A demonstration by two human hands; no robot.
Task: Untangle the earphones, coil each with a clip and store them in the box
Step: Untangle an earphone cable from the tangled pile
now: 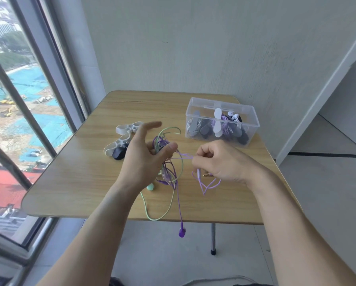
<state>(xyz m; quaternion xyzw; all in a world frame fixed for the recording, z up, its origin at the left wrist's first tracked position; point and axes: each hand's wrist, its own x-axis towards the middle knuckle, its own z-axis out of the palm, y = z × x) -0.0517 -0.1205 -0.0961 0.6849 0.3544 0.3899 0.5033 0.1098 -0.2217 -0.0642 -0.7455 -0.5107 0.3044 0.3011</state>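
Held the tangle in left hand, pinched purple cord at three o'clock with right hand; could have tightened knots.

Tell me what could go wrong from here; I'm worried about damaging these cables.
The right hand pulls a purple strand taut out of the tangle held in the left hand; pulling harder could tighten the knot or strain the wire. A purple earbud and a green loop hang over the table edge, so a tug might snag them or drag the bundle off.
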